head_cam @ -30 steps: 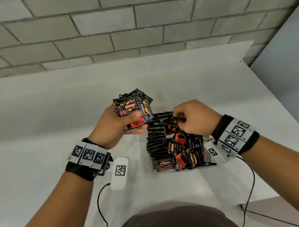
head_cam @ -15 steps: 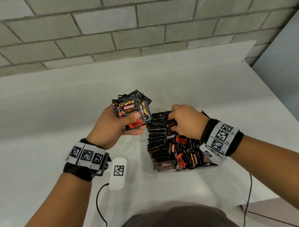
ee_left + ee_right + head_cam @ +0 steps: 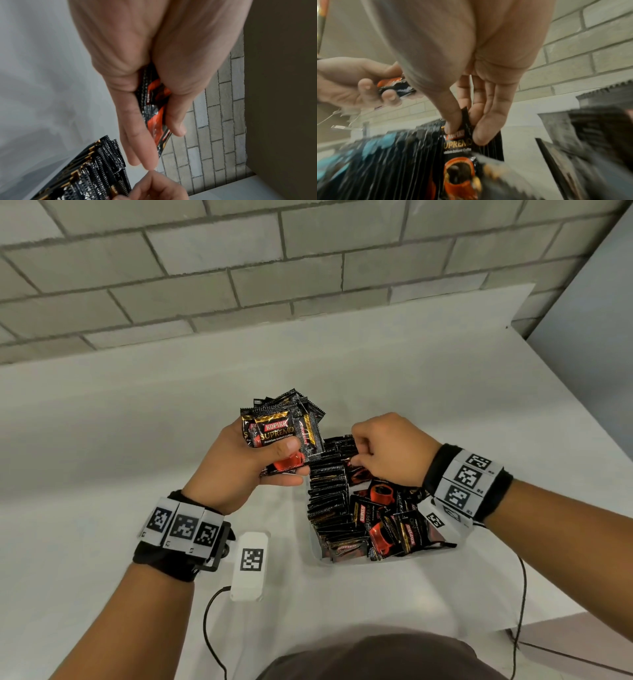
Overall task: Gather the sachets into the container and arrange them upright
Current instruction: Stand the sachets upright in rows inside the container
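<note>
My right hand (image 3: 390, 451) moved slightly left vs 0.5 s ago, pinching a sachet (image 3: 465, 129) in container (image 3: 317, 546); left hand (image 3: 246, 463) still grips sachet stack (image 3: 282, 426).

A fanned bunch of black Kopiko Supremo coffee sachets (image 3: 284, 429), red cup printed on the front, sits in my left hand (image 3: 239, 467), above the surface. One sachet (image 3: 467, 129) is pinched at its top edge by my right hand (image 3: 390, 453). In the container (image 3: 317, 553), a row of sachets (image 3: 327, 491) stands upright along the left side; the loose sachets (image 3: 387, 525) on the right lie tilted and jumbled.
</note>
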`<state>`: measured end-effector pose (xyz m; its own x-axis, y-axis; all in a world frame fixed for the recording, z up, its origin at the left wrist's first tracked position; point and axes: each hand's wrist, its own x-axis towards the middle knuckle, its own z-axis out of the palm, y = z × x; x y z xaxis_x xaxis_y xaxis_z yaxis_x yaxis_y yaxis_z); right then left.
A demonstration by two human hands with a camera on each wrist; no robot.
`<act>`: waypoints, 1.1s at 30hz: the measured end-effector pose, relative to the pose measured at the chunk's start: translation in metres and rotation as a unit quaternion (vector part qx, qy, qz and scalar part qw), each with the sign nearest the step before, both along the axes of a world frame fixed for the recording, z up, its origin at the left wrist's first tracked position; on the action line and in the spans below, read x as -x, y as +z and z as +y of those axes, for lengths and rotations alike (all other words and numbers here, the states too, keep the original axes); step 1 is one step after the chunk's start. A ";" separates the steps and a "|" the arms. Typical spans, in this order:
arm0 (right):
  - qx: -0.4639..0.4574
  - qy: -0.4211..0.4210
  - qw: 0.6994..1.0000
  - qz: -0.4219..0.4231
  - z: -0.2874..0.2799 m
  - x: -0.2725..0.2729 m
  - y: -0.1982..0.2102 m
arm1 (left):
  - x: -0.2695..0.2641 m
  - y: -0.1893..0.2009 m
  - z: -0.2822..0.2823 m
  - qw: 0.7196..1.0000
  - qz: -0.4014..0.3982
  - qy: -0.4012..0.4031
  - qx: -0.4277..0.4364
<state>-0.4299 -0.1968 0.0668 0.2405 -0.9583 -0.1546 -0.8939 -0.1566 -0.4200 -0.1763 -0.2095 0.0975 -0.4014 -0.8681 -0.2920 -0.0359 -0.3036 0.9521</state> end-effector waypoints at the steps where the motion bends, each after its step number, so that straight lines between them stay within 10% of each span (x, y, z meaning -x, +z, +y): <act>1: 0.006 -0.017 1.000 -0.024 -0.002 0.003 0.002 | 0.000 0.000 0.000 1.000 0.000 -0.001 0.001; 33: -0.204 0.090 0.968 -0.112 0.066 -0.026 0.003 | -0.007 -0.003 0.003 1.000 -0.002 -0.012 -0.004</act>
